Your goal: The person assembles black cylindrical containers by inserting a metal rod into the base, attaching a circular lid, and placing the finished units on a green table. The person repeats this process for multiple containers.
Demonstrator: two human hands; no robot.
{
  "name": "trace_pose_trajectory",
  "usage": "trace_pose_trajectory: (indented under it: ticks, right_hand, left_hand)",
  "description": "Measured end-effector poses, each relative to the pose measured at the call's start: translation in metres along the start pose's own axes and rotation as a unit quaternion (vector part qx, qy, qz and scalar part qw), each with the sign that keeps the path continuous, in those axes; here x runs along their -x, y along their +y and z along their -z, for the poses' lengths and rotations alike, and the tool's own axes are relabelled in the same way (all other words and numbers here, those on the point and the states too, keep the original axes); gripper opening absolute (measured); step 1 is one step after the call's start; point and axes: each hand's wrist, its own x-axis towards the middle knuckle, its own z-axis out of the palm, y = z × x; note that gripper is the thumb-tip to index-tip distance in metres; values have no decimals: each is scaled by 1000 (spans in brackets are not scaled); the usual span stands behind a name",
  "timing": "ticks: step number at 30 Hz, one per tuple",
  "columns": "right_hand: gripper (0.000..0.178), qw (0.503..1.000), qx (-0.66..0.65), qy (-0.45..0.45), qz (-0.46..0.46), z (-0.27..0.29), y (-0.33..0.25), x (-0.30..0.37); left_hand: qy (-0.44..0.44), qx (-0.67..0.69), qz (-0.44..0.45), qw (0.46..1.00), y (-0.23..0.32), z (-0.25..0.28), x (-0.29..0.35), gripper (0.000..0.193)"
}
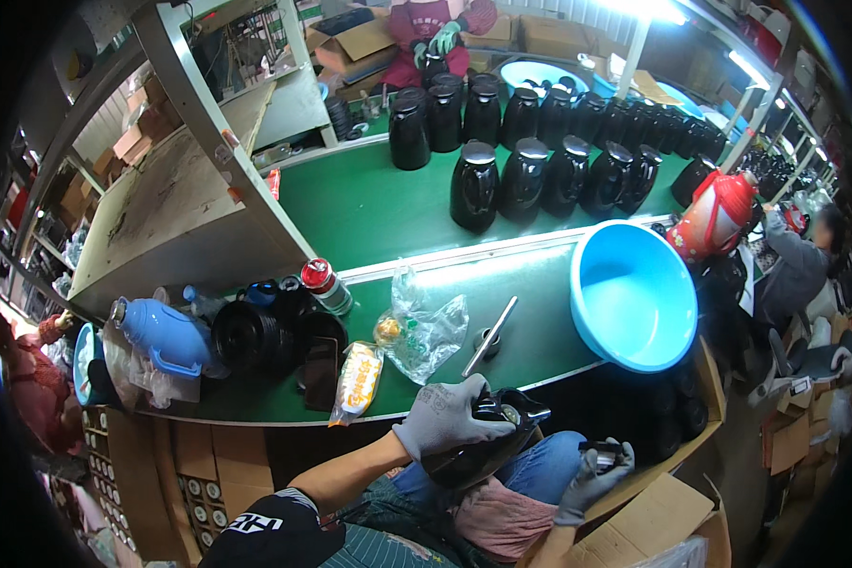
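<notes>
On my lap rests a glossy black jug, tilted, its spouted top pointing right. My left hand, in a grey glove, is closed around its upper part. Farther right, over my knee, my gloved right hand pinches a small black part with a pale edge; its exact kind is unclear. A pink cloth lies on my thigh below the jug. Just beyond the left hand, a metal rod leans across a small black cup-like piece on the green bench.
A light blue basin overhangs the bench edge. Several black jugs stand on the green belt beyond. A plastic bag, snack packet, red-lidded jar and blue flask sit leftward. Co-workers are at the far side and right.
</notes>
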Motion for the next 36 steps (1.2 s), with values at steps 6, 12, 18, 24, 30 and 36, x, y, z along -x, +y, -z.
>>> trace_pose_trajectory:
  ticks: [6,12,18,24,30,36]
  right_hand:
    - [81,996,74,23,46,-24,18,7]
    - [79,990,114,24,79,-22,34,1]
    - [90,980,156,31,117,-26,27,3]
    - [85,975,186,5,125,-20,35,3]
    - [87,977,179,-4,113,-18,29,7]
    - [88,979,190,5,74,-25,22,1]
  left_hand:
    - [10,-5,-2,1000,4,-4,-2,64]
    - [-9,-64,-42,997,12,-20,-26,60]
    - [-33,-75,-24,996,31,-26,-27,62]
    - [-36,-68,-14,997,30,-27,-15,59]
    - [16,-29,-16,999,26,-26,-12,54]
    - [-1,-40,-15,999,24,-18,-19,56]
